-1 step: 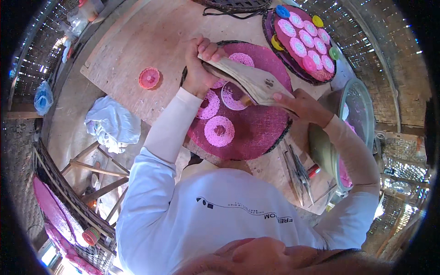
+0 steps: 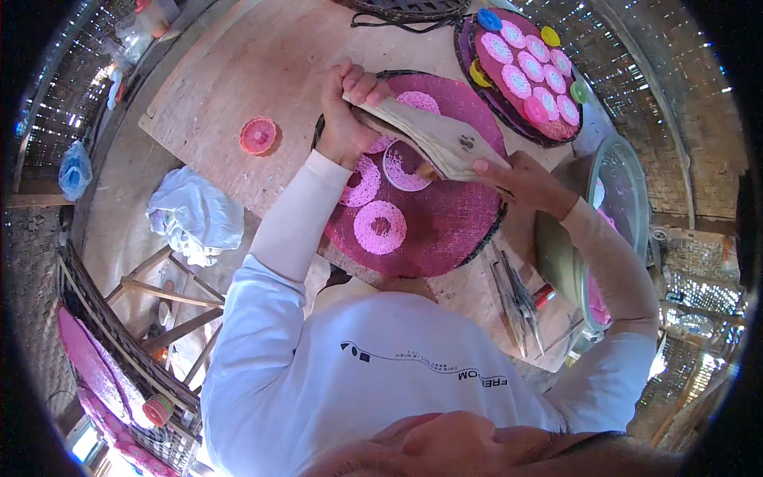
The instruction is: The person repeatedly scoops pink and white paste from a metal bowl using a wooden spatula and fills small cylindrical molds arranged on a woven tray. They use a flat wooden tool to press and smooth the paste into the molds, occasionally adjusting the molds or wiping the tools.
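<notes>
A long wooden press (image 2: 433, 137) of pale, worn boards slants across a round pink mesh tray (image 2: 453, 238). Its upper left end is gripped by my left hand (image 2: 346, 115), fingers wrapped round it. My right hand (image 2: 534, 184) is closed on the lower right end, thumb on top. Below the press, a ring mould (image 2: 407, 167) with a pale rim lies on the tray with pink strands inside. Beside it are lacy pink rings of strands (image 2: 380, 227), some partly covered by the press and my left hand.
A red fluted mould (image 2: 259, 136) lies left on the wooden table (image 2: 230, 87). Another tray (image 2: 520, 102) at the far right carries several pink rounds and coloured moulds. A large tub (image 2: 624, 175) stands right, by metal tongs (image 2: 518, 302). A white plastic bag (image 2: 196, 211) is at left.
</notes>
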`<state>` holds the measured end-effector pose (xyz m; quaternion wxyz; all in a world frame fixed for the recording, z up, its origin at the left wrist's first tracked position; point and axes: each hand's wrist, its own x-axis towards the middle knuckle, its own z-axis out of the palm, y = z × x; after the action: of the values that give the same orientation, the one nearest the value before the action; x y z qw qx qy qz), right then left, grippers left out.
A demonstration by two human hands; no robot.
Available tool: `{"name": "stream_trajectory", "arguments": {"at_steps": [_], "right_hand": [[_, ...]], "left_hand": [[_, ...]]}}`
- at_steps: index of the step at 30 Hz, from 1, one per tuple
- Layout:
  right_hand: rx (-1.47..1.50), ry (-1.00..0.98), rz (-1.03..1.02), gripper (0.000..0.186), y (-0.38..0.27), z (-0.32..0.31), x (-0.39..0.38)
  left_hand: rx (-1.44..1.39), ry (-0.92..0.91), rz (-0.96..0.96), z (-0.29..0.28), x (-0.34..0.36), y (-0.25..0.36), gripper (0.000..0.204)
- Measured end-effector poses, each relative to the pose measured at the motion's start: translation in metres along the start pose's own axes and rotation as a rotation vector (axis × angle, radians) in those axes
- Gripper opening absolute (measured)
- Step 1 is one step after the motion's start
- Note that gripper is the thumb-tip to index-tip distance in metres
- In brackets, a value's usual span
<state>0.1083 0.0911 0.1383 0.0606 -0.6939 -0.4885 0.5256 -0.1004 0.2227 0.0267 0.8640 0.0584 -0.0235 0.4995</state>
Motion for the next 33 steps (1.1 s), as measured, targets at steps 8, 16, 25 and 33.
{"name": "stream_trajectory", "arguments": {"at_steps": [8, 16, 25, 33], "right_hand": [[-0.328, 0.323, -0.172, 0.067, 0.033, 0.015, 0.049], [-0.272, 0.128, -0.039, 0.082, 0.013, 0.03, 0.025], [0.041, 0.192, -0.045, 0.065, 0.006, 0.016, -0.029], [0.703, -0.137, -0.277, 0.046, -0.014, 0.035, -0.027]], "left_hand": [[0.124, -0.166, 0.038, 0.006, 0.005, 0.028, 0.036], [0.12, 0.081, 0.04, 0.012, -0.027, 0.032, 0.037], [0.092, -0.127, -0.144, 0.048, -0.029, 0.017, 0.069], [1.633, -0.382, 0.144, 0.06, -0.047, -0.016, 0.047]]}}
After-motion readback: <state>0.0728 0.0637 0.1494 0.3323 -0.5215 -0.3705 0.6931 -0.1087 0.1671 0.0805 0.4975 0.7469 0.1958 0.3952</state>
